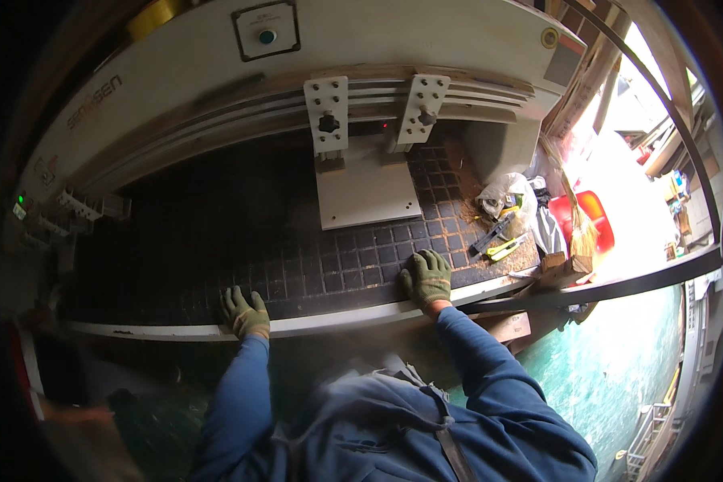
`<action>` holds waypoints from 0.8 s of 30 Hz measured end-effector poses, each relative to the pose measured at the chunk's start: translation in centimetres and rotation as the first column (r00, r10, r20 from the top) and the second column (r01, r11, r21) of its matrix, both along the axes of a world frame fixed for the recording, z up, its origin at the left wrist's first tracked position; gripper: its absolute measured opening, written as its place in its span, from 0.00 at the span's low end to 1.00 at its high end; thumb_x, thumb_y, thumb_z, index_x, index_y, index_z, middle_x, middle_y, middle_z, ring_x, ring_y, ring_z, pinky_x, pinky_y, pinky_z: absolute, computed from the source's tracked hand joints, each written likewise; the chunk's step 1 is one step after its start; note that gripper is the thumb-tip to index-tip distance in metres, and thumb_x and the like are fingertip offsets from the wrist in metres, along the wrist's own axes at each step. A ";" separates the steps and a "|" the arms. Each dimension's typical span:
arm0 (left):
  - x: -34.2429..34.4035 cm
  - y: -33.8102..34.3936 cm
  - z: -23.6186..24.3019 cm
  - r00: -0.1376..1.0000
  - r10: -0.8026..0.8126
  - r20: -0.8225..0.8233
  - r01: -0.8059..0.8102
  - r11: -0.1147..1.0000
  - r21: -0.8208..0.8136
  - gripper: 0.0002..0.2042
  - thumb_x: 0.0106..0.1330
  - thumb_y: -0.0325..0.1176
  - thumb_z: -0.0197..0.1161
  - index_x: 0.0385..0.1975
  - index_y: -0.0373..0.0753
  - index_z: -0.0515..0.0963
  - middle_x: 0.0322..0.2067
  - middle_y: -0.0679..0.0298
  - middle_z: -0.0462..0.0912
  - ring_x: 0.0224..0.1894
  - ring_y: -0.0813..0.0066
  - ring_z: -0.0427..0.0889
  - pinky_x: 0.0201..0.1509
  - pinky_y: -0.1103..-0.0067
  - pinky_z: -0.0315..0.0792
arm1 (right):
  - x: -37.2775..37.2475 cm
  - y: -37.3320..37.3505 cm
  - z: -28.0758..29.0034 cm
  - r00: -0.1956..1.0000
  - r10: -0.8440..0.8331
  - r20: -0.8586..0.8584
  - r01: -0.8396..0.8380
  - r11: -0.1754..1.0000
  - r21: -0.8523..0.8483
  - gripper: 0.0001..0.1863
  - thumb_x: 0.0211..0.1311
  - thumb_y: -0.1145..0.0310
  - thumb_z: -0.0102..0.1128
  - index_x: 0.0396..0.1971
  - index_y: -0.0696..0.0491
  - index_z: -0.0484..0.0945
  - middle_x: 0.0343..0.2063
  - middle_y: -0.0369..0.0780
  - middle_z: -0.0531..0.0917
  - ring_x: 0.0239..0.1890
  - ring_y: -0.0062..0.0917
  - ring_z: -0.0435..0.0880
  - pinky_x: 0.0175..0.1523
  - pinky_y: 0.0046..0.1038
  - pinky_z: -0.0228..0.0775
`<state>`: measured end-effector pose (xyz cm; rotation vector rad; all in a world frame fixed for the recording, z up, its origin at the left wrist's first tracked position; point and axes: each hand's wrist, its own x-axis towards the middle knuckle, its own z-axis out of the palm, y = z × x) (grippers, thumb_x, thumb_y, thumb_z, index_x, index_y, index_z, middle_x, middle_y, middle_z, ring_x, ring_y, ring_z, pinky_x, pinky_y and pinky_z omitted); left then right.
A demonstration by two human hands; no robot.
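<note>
My left hand (246,313), in an olive glove, rests fingers apart on the front edge of a machine's black gridded bed (353,273). My right hand (426,279), gloved alike, lies with spread fingers on the same bed, further right. Neither holds anything. Beyond my right hand a white plate (365,205) sits under two white brackets with black knobs (329,120) on a rail. A yellow utility knife (502,251) and a dark tool (490,237) lie right of that hand among sawdust.
Plastic bags (506,193), a straw brush (580,241) and a red plastic item (593,210) crowd the right end. A black band (618,279) runs across there. Clear fixtures (84,205) line the left rear. Stacked wood (671,145) stands beyond, and green floor (610,361) shows below.
</note>
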<state>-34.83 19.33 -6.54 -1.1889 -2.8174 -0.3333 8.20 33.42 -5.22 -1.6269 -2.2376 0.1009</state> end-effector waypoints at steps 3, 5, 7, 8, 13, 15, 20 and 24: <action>0.1 0.0 0.2 0.998 0.001 0.059 -0.003 0.999 0.041 0.28 0.75 0.51 0.57 0.68 0.40 0.74 0.73 0.54 0.69 0.79 0.50 0.59 0.83 0.54 0.53 | 0.1 0.0 -0.6 1.000 0.000 -0.004 0.000 1.000 0.028 0.27 0.64 0.51 0.68 0.58 0.47 0.77 0.61 0.45 0.78 0.69 0.45 0.70 0.75 0.50 0.56; -0.1 -0.1 -0.1 0.998 -0.007 0.066 0.003 0.998 0.056 0.28 0.75 0.51 0.57 0.69 0.40 0.74 0.74 0.54 0.68 0.79 0.49 0.59 0.83 0.53 0.53 | 0.1 0.0 -0.7 1.000 0.008 -0.003 -0.007 0.999 0.039 0.27 0.64 0.51 0.68 0.58 0.48 0.77 0.61 0.45 0.78 0.69 0.45 0.70 0.75 0.50 0.56; -0.2 -0.2 -0.4 0.998 0.001 0.067 -0.004 0.999 0.049 0.29 0.75 0.51 0.57 0.69 0.40 0.73 0.74 0.54 0.68 0.79 0.49 0.59 0.83 0.54 0.54 | 0.0 -0.1 -0.7 1.000 0.006 0.000 -0.006 0.999 0.042 0.27 0.65 0.51 0.68 0.59 0.48 0.77 0.61 0.45 0.78 0.70 0.45 0.70 0.75 0.50 0.56; -0.1 -0.2 -0.3 0.998 0.003 0.068 -0.006 0.999 0.047 0.29 0.75 0.51 0.58 0.69 0.40 0.73 0.74 0.54 0.68 0.79 0.49 0.59 0.83 0.54 0.54 | 0.1 -0.1 -0.7 1.000 0.007 0.004 -0.007 0.999 0.034 0.28 0.65 0.51 0.68 0.60 0.48 0.77 0.62 0.46 0.78 0.70 0.46 0.70 0.75 0.50 0.56; 0.1 -0.1 -0.5 0.997 0.024 0.074 -0.029 0.998 0.060 0.30 0.74 0.51 0.58 0.70 0.40 0.73 0.74 0.55 0.68 0.79 0.49 0.59 0.83 0.54 0.55 | 0.5 0.0 -1.5 1.000 -0.002 0.015 0.001 1.000 0.022 0.29 0.65 0.50 0.69 0.61 0.48 0.77 0.63 0.47 0.77 0.71 0.46 0.69 0.75 0.50 0.56; 0.1 -0.1 -0.6 0.994 0.045 0.100 -0.051 0.997 0.063 0.29 0.74 0.51 0.58 0.69 0.40 0.73 0.74 0.55 0.68 0.79 0.50 0.59 0.83 0.54 0.55 | 0.1 -0.2 -1.1 1.000 -0.013 0.026 0.012 1.000 0.020 0.28 0.65 0.51 0.68 0.61 0.48 0.77 0.63 0.46 0.77 0.71 0.46 0.69 0.75 0.50 0.57; 0.3 -0.1 -0.1 0.998 0.035 0.059 -0.037 0.999 0.034 0.29 0.74 0.51 0.58 0.69 0.40 0.74 0.74 0.55 0.67 0.80 0.51 0.58 0.83 0.56 0.55 | 0.2 0.0 -0.9 0.999 -0.002 0.048 0.003 1.000 -0.018 0.28 0.66 0.51 0.68 0.60 0.49 0.78 0.63 0.47 0.78 0.71 0.46 0.70 0.76 0.49 0.56; 0.1 -0.1 -0.2 0.998 0.036 0.055 -0.037 0.999 0.013 0.30 0.75 0.52 0.57 0.70 0.40 0.73 0.75 0.54 0.66 0.81 0.52 0.56 0.83 0.55 0.55 | 0.3 0.3 -1.4 0.999 0.008 0.051 -0.008 1.000 0.002 0.28 0.65 0.51 0.69 0.60 0.49 0.78 0.62 0.46 0.78 0.70 0.46 0.71 0.76 0.49 0.57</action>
